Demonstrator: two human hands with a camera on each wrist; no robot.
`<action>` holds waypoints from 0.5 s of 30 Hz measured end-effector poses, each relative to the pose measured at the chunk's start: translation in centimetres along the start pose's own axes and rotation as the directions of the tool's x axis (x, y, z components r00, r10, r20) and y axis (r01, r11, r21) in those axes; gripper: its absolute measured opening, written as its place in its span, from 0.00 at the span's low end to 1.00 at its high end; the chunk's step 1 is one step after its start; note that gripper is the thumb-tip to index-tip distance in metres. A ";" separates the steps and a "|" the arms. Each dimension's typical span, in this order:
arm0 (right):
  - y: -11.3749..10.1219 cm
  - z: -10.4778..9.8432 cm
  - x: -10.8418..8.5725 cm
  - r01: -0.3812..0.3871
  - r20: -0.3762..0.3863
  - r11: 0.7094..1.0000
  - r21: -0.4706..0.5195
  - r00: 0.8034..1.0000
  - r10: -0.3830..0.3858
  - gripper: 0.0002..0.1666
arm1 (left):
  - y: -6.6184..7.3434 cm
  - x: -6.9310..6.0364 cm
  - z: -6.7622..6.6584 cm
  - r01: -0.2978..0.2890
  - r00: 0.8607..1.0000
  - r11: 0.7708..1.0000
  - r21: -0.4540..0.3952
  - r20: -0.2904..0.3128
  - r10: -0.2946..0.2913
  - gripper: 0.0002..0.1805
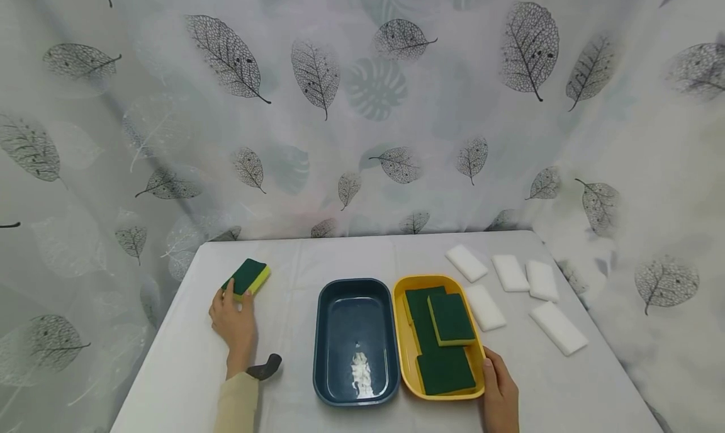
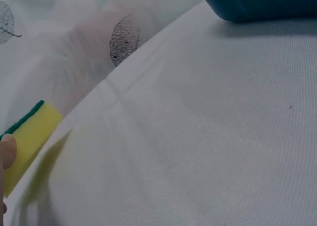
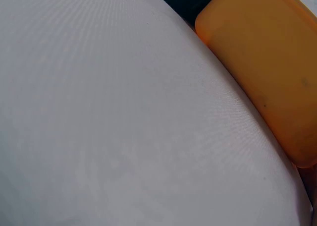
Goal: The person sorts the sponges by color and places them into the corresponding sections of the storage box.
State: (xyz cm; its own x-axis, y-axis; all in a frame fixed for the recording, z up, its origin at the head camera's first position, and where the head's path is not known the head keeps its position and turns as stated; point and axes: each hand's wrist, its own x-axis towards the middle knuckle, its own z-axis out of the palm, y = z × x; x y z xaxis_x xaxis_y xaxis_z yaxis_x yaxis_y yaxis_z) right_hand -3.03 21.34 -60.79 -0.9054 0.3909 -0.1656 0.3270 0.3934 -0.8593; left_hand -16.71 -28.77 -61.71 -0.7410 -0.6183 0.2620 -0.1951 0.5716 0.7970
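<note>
At the left of the table, my left hand (image 1: 233, 320) pinches a green-and-yellow scouring sponge (image 1: 247, 277) between thumb and fingers. The left wrist view shows its yellow side (image 2: 32, 141) with the thumb against it. My right hand (image 1: 500, 392) holds the right side of a yellow tray (image 1: 401, 332) near its front corner; part of its fingers is hidden by the rim. Several green-topped sponges lie in that tray, one sponge (image 1: 450, 318) stacked on the others. A dark blue tray (image 1: 357, 332) stands directly left of the yellow one, with nothing in it.
Several white sponge blocks (image 1: 510, 273) lie scattered on the table right of the yellow tray. A white cloth (image 1: 294, 332) covers the table. Behind it and at the sides hangs a leaf-patterned curtain (image 1: 351, 137). A dark strap (image 1: 264, 367) sits on the left wrist.
</note>
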 end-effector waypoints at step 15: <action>-0.1 0.0 0.0 0.014 0.015 1.000 0.019 1.000 -0.014 0.38 | 1.1 -1.6 -1.5 0.011 0.997 0.996 -0.092 0.079 -0.004 0.32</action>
State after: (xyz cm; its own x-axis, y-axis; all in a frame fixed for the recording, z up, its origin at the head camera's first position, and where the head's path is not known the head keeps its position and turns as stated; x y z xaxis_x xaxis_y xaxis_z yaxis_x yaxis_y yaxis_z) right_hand -3.06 21.35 -60.73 -0.9137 0.3732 -0.1606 0.3095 0.3831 -0.8703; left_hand -14.81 -28.00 -60.46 -0.7885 -0.5760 0.2155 -0.1431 0.5125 0.8467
